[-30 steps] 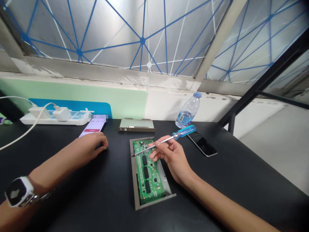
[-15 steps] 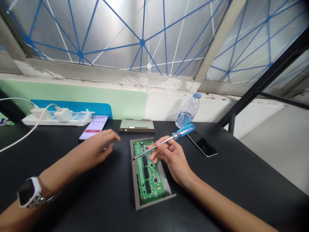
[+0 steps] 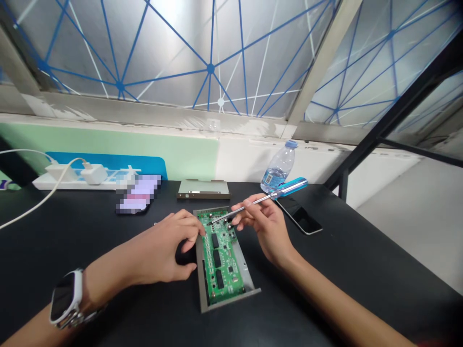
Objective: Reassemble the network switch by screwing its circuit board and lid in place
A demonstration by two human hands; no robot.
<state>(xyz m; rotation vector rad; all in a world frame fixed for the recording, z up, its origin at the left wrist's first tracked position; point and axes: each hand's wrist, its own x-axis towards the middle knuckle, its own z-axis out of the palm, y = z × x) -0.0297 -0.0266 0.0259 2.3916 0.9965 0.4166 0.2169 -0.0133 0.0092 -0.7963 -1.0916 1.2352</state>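
Left hand has come across from beside the phone on the left to the circuit board, and the screwdriver tip has shifted from the left edge of the metal tray to over the upper part of the board. Left hand state: thumb and fingers apart, index fingertip at the tray's upper left edge, thumb near the same edge lower down; can't tell if either presses. Right hand: clamped on the screwdriver, thumb and fingers pinching the shaft just ahead of the blue handle, handle pointing up and right, tip down and left. Can't tell if the tip touches the board. Board sits in the tray, component side up, long side running away from the person, mid-table on the black tabletop. Flat metal piece lies just behind it. Bottle stands back right, dark-screened phone in front of it, right of the right hand. Pixelated phone back left, beside the white power strip. Watch on left wrist.
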